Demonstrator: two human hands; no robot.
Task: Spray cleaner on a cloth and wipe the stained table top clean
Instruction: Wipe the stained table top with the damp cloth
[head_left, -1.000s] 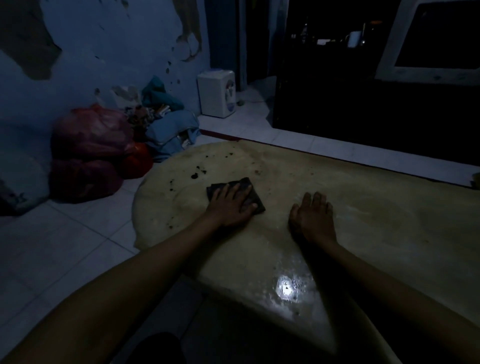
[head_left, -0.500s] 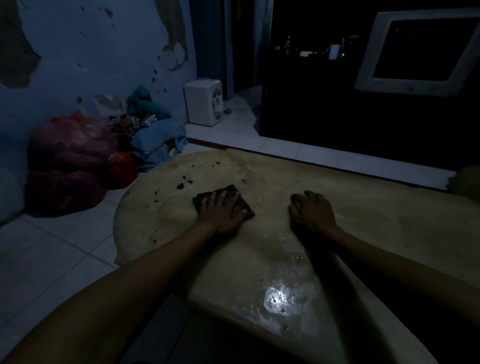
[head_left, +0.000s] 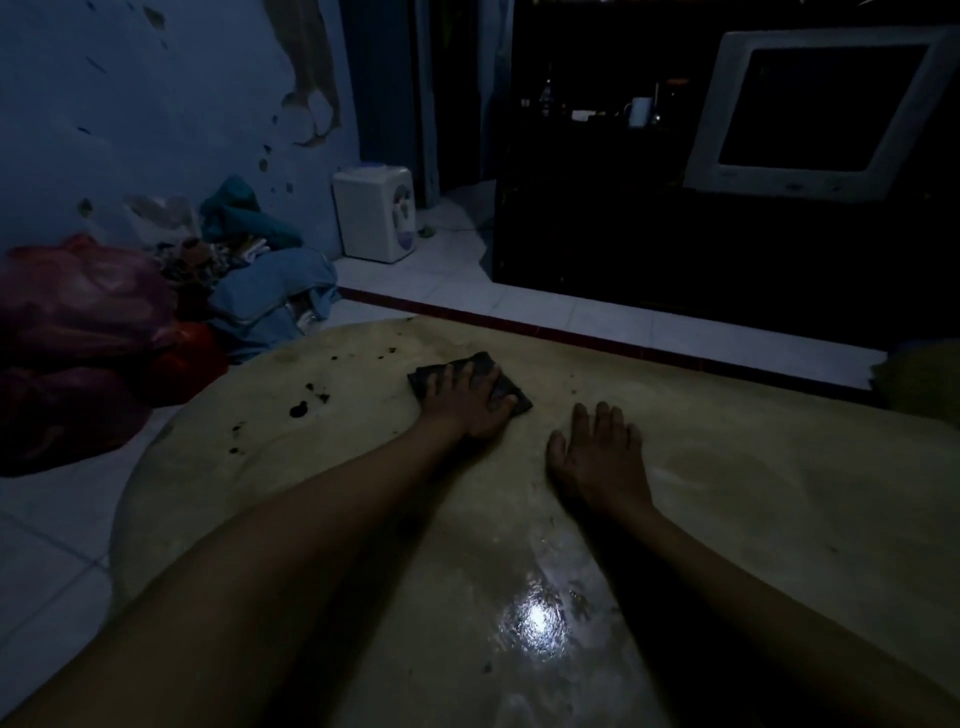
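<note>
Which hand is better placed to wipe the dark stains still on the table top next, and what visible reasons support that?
The left hand. It already presses flat on the cloth, and the dark stains lie on its own side. The right hand rests bare on the table top, farther from them.

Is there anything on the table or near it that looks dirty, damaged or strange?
Yes. Dark stains still dot the table top left of the cloth, which the left hand presses flat. On the wall behind, paint has peeled off in patches.
</note>
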